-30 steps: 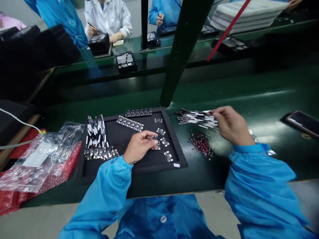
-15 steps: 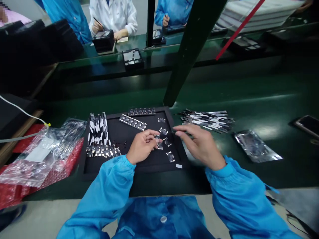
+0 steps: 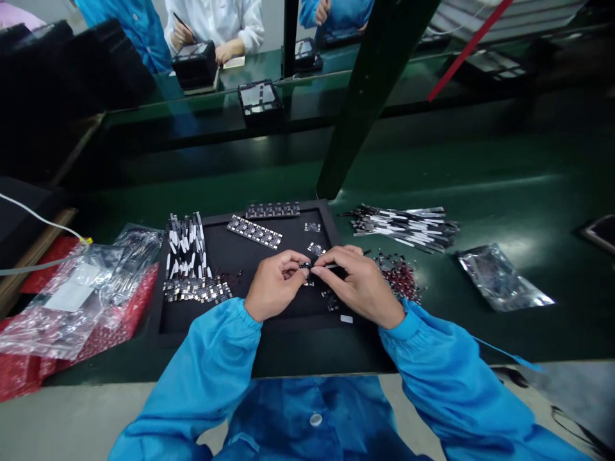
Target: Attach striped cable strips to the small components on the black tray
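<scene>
With twelve straight ahead from the black tray (image 3: pixel 328 218), the left hand (image 3: pixel 273 286) pinches a small circuit board (image 3: pixel 304 265) inside the three o'clock rim. The right hand (image 3: pixel 362 288), over the four o'clock corner, has its fingers narrow against the board; whether they grip it, I cannot tell. Outside that rim, red parts (image 3: pixel 401 276) crowd the right hand; tabletop (image 3: pixel 312 352) separates tray and front edge at six.

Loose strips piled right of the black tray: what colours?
Black and white: the strips show best in the head view, the only one.
</scene>
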The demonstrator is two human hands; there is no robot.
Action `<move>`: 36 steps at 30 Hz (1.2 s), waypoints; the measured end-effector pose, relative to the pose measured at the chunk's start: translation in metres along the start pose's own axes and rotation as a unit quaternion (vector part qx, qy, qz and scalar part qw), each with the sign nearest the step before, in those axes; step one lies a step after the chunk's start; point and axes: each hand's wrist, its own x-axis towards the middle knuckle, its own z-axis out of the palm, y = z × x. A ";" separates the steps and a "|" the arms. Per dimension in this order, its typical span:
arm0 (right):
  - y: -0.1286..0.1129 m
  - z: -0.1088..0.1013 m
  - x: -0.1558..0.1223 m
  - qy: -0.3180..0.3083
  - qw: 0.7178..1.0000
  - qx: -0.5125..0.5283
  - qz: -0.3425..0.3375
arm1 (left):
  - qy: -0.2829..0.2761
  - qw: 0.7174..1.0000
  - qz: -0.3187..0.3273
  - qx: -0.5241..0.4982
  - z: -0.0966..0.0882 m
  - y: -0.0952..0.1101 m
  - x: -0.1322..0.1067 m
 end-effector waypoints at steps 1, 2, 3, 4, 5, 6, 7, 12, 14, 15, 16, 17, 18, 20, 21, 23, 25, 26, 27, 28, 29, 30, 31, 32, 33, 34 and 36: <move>0.001 0.000 0.000 0.003 1.000 0.000 0.001 | 0.002 1.000 0.002 0.005 0.000 0.000 0.000; 0.002 0.000 0.000 0.003 1.000 0.001 0.000 | 0.003 1.000 0.004 0.010 0.001 0.000 -0.001; 0.002 0.000 0.000 0.001 1.000 0.003 -0.001 | 0.004 1.000 0.009 0.014 0.001 0.001 -0.001; 0.003 0.000 0.000 0.000 1.000 0.005 -0.003 | 0.004 1.000 0.013 0.019 0.001 0.001 -0.001; 0.003 0.000 0.000 -0.002 1.000 0.006 -0.004 | 0.005 1.000 0.017 0.023 0.001 0.001 -0.002; 0.004 0.000 0.000 -0.002 1.000 0.007 -0.005 | 0.007 0.999 0.020 0.028 0.001 0.001 -0.002; 0.004 0.000 0.000 -0.001 1.000 0.008 -0.006 | 0.008 0.999 0.023 0.032 0.002 0.001 -0.002; 0.006 0.000 0.000 0.006 1.000 0.008 -0.008 | 0.005 0.999 0.033 0.038 0.001 0.001 -0.002; 0.006 0.000 0.000 0.010 1.000 0.007 -0.010 | 0.004 0.998 0.038 0.040 0.001 0.000 -0.002; 0.006 0.000 0.001 0.011 1.000 0.006 -0.010 | 0.006 0.998 0.042 0.042 0.001 0.000 -0.002; 0.005 0.000 0.001 0.012 1.000 0.005 -0.011 | 0.007 0.998 0.047 0.045 0.001 -0.001 -0.002; 0.005 0.000 0.001 0.012 1.000 0.004 -0.011 | 0.008 0.997 0.052 0.049 0.001 -0.001 -0.003; 0.005 0.000 0.001 0.012 1.000 0.003 -0.012 | 0.010 0.997 0.057 0.052 0.001 -0.001 -0.003; 0.005 0.000 0.001 0.015 1.000 0.000 -0.015 | 0.013 0.996 0.066 0.059 0.001 -0.001 -0.003; 0.005 0.000 0.001 0.017 1.000 -0.001 -0.017 | 0.016 0.995 0.071 0.063 0.002 0.000 -0.004; 0.006 0.000 0.000 0.020 1.000 -0.006 -0.022 | 0.023 0.993 0.084 0.077 0.002 0.000 -0.004; 0.006 0.000 0.000 0.020 0.999 -0.012 -0.026 | 0.029 0.991 0.094 0.092 0.003 0.001 -0.004; 0.007 0.000 0.000 0.020 0.999 -0.015 -0.029 | 0.032 0.990 0.097 0.098 0.003 0.001 -0.004; 0.007 0.000 0.001 0.019 0.999 -0.018 -0.033 | 0.033 0.989 0.100 0.103 0.003 0.001 -0.005; 0.007 0.000 0.001 0.020 0.999 -0.022 -0.037 | 0.034 0.988 0.102 0.108 0.003 0.001 -0.005; 0.008 0.000 0.001 0.021 0.999 -0.025 -0.041 | 0.035 0.987 0.104 0.114 0.003 0.001 -0.005; 0.008 0.000 0.001 0.022 0.998 -0.028 -0.044 | 0.036 0.986 0.107 0.120 0.003 0.002 -0.005; 0.008 0.001 0.001 0.023 0.998 -0.030 -0.047 | 0.036 0.985 0.111 0.129 0.002 0.002 -0.005; 0.008 0.001 0.001 0.025 0.998 -0.032 -0.048 | 0.034 0.983 0.117 0.140 0.002 0.002 -0.005; 0.008 0.001 0.001 0.027 0.998 -0.033 -0.049 | 0.032 0.980 0.125 0.153 0.002 0.003 -0.006; 0.008 0.001 0.000 0.028 0.998 -0.034 -0.049 | 0.029 0.976 0.135 0.168 0.002 0.003 -0.006; 0.008 0.001 0.000 0.026 0.998 -0.038 -0.049 | 0.027 0.966 0.160 0.203 0.002 0.003 -0.007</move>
